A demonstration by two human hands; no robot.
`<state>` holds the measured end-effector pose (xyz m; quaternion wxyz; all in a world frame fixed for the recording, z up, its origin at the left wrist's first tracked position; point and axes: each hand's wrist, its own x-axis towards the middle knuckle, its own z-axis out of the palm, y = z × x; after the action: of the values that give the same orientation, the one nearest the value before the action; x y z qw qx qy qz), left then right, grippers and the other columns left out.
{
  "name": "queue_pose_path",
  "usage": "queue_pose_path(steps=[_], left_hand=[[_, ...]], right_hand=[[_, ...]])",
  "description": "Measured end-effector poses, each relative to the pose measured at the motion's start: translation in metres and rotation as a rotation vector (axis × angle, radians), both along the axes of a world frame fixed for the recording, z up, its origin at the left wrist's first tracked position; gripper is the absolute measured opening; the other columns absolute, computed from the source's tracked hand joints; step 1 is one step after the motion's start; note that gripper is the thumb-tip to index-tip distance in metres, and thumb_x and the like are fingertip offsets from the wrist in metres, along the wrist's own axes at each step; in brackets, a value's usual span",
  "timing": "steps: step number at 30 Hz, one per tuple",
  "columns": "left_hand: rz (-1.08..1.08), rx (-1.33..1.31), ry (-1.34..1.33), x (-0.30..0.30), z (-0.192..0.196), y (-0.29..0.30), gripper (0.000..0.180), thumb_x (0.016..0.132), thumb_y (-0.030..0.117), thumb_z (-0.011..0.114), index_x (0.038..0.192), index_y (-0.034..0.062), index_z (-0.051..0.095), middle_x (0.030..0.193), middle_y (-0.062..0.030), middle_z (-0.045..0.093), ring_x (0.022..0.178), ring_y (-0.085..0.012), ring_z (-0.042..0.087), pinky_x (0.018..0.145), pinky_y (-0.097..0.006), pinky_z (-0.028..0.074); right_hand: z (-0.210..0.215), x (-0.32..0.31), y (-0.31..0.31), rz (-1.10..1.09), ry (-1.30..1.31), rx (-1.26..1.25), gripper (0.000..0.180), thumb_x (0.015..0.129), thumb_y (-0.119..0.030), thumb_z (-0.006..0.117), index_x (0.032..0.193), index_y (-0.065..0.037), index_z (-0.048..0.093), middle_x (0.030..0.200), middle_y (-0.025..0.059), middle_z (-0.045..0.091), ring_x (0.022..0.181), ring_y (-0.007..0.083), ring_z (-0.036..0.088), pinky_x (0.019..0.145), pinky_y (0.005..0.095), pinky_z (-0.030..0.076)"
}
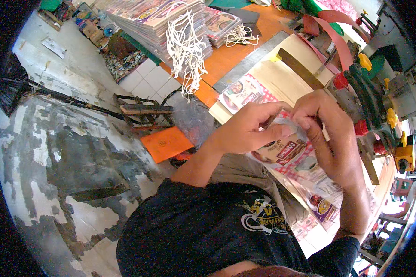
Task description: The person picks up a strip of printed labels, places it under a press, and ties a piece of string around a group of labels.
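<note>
A printed plastic bag (289, 150) with a red-and-white checked pattern hangs down in front of me over the bench edge. My left hand (252, 129) pinches its upper edge between thumb and fingers. Close beside it, my right hand (326, 131) has its fingers bent and pressed together at the same edge. Exactly what lies between the right fingertips is partly hidden. Just beyond my hands, another printed bag (245, 94) of similar pattern lies flat on a pale board (286, 76).
A tall stack of printed bags (145, 21) with white string handles (186, 48) stands on the orange tabletop (266, 21). To the right is a machine with red and yellow knobs (365, 62). An orange panel (166, 144) sits low on my left, beside a clear plastic bag (192, 121).
</note>
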<state>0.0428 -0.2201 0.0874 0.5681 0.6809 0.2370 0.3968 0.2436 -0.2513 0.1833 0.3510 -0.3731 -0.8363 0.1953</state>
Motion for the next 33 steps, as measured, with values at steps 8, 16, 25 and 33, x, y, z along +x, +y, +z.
queue_pose_path(steps=[8,16,25,33], left_hand=[[-0.002,-0.024,-0.205,0.014,0.008,-0.008,0.019,0.099,0.015,0.067,0.111,-0.0003,0.067,0.085,-0.0046,0.07,0.076,-0.0042,0.057,0.067,-0.025,0.047],[0.041,0.065,-0.102,0.013,0.006,-0.001,0.018,0.101,0.012,0.065,0.113,-0.0009,0.067,0.097,-0.0036,0.071,0.087,-0.0056,0.061,0.076,-0.024,0.052],[0.391,-0.034,-0.37,-0.049,-0.017,0.058,0.017,0.097,0.02,0.068,0.101,0.0042,0.064,0.09,0.0007,0.063,0.085,-0.0091,0.059,0.081,-0.026,0.046],[0.428,-0.091,-0.363,-0.083,-0.03,0.094,0.021,0.1,0.023,0.065,0.106,0.0036,0.06,0.096,-0.004,0.063,0.091,-0.0151,0.06,0.087,-0.031,0.047]], right_hand=[[0.013,-0.003,-0.023,-0.05,0.084,-0.228,0.007,0.093,0.001,0.062,0.098,-0.003,0.061,0.09,0.013,0.062,0.081,0.0297,0.064,0.073,0.0366,0.053],[0.021,0.028,-0.041,-0.143,-0.096,-0.039,0.005,0.088,0.006,0.057,0.092,0.002,0.057,0.08,0.0118,0.055,0.072,0.0256,0.055,0.069,0.0334,0.047],[0.029,0.118,-0.113,-0.516,-0.387,0.116,0.008,0.088,0.005,0.06,0.095,0.003,0.056,0.079,0.0135,0.058,0.075,0.0264,0.057,0.075,0.036,0.048],[0.007,0.27,-0.217,-1.193,-0.841,0.197,0.012,0.105,-0.007,0.049,0.112,-0.001,0.057,0.102,0.0154,0.063,0.093,0.0313,0.064,0.082,0.0382,0.052]])
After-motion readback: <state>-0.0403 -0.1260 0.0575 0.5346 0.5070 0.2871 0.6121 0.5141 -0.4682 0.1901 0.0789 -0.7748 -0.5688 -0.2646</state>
